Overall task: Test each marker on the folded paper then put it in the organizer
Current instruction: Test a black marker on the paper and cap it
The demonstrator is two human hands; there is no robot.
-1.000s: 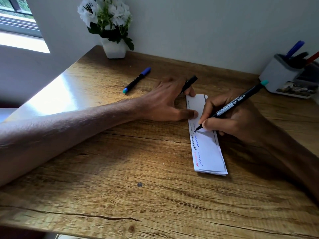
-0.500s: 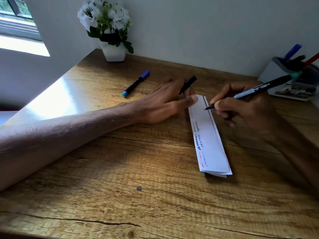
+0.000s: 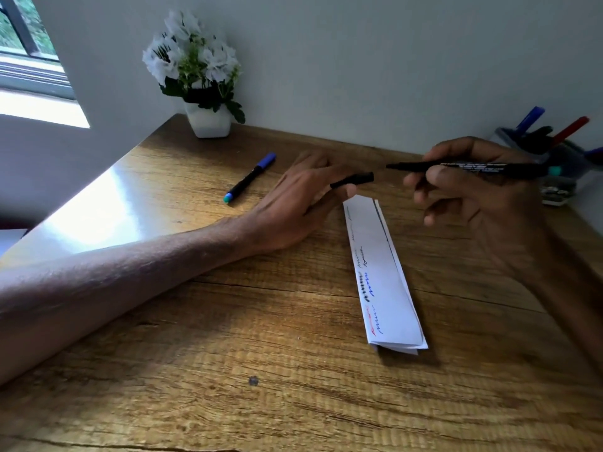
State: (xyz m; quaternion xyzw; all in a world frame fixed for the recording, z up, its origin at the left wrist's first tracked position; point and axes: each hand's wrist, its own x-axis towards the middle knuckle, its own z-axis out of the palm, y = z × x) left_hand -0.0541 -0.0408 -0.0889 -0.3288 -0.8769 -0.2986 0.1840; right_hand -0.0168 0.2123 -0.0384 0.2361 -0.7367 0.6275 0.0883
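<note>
Right grip: the right hand point(image 3: 483, 203) is closed round the black marker point(image 3: 473, 167), which is held level above the desk point(image 3: 228, 353), bare tip pointing left.
Left grip: the left hand point(image 3: 293, 203) pinches the cap point(image 3: 354, 180), open end facing right.
Tip to cap: near, apart, almost in line.
Change: one second ago the tip was writing on the folded paper point(image 3: 385, 278); it is now lifted clear and carried to the far side, toward the cap.
Meaning: the test of this marker appears finished. Capping is judged the step in hand, then storage.
Paper: flat on the desk, nearer than both grips, with a black line along its right edge.
Organizer point(image 3: 554, 194): far right, just behind the right hand, partly hidden.
Remaining marker point(image 3: 249, 177): blue-capped, far left of the left hand, untested by appearance.
</note>
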